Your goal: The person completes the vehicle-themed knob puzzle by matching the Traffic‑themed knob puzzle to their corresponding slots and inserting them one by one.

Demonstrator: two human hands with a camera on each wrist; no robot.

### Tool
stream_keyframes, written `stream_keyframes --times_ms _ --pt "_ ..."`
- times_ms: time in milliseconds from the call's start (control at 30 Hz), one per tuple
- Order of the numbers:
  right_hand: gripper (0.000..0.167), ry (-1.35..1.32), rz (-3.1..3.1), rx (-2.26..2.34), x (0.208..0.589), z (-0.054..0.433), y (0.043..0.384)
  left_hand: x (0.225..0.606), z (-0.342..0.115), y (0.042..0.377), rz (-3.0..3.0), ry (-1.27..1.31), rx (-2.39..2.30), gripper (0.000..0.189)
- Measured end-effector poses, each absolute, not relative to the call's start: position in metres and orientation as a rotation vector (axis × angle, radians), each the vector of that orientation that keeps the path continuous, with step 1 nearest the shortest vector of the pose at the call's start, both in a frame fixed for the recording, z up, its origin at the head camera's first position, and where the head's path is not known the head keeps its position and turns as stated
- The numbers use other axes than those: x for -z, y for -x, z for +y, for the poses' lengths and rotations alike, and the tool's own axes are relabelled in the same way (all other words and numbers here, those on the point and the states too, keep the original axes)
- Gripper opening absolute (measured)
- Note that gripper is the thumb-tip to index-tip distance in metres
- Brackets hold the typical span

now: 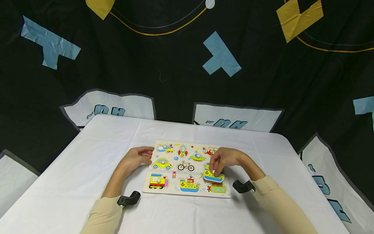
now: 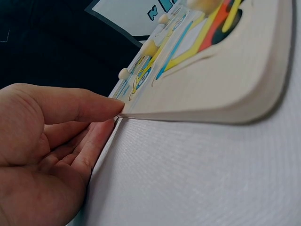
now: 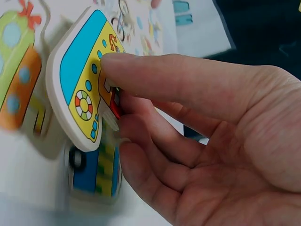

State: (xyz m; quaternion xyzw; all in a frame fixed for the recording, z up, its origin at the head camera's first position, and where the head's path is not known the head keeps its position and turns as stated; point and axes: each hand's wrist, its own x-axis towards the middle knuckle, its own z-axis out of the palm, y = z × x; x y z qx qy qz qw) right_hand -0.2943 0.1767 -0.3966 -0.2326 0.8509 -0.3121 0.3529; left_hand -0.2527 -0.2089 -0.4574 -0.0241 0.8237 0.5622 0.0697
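A wooden boat puzzle piece (image 1: 214, 176), yellow and blue with a white edge, is pinched between the thumb and fingers of my right hand (image 1: 225, 159). It is tilted above the right side of the wooden puzzle board (image 1: 181, 191). In the right wrist view, the boat piece (image 3: 87, 84) stands apart from a blue and yellow vehicle piece (image 3: 96, 169) below it. A matching boat picture (image 1: 190, 185) shows at the board's near middle. My left hand (image 1: 135, 159) touches the board's left edge with extended fingers; its thumb (image 2: 80, 104) meets that edge in the left wrist view.
Several knobbed pieces lie on the board, among them a train (image 1: 157, 182), a car (image 1: 161, 164), a bicycle (image 1: 185, 166) and a submarine (image 1: 217, 188). White cloth covers the table (image 1: 87, 156). A black curtain (image 1: 131, 65) hangs behind.
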Motion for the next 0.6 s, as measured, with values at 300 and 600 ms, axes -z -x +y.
stream_keyframes --times_ms 300,600 --pt "0.015 0.664 2.134 0.767 0.397 0.139 0.290 0.458 -0.209 0.253 2.471 0.076 -1.695 0.062" --pt "0.015 0.763 2.098 0.724 0.400 0.109 0.282 0.458 -0.210 0.253 2.472 0.076 -1.694 0.063"
